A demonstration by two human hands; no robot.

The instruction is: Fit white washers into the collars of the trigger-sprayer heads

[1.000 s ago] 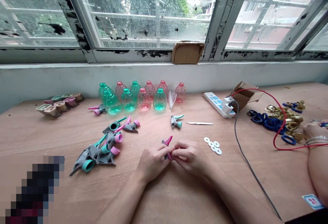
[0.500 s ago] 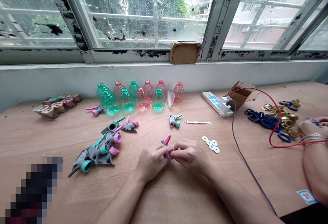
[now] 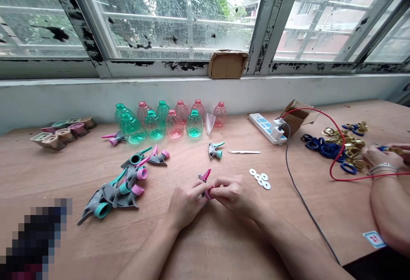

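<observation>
Between my two hands is a grey trigger spray head with a pink lever (image 3: 205, 175) and a pink collar. My left hand (image 3: 187, 201) is closed around its body. The fingertips of my right hand (image 3: 233, 194) are pinched together at the pink collar; anything between them is hidden. Just right of that hand lie several flat white ring washers (image 3: 260, 177). Farther back sit a spray head with a teal lever (image 3: 215, 151) and metal tweezers (image 3: 244, 152). A pile of grey spray heads (image 3: 117, 190) with teal and pink parts lies to the left.
Green and pink clear bottles (image 3: 155, 126) stand along the wall. A power strip (image 3: 267, 128) and an open cardboard box (image 3: 296, 115) are back right, with grey and red cables across the table. Another person's hands (image 3: 382, 158) work beside blue rings and gold parts (image 3: 349, 145).
The view has shifted slightly, so everything appears a little farther left. My hands stay on the spray head in nearly the same pose. The other person's hands have moved slightly.
</observation>
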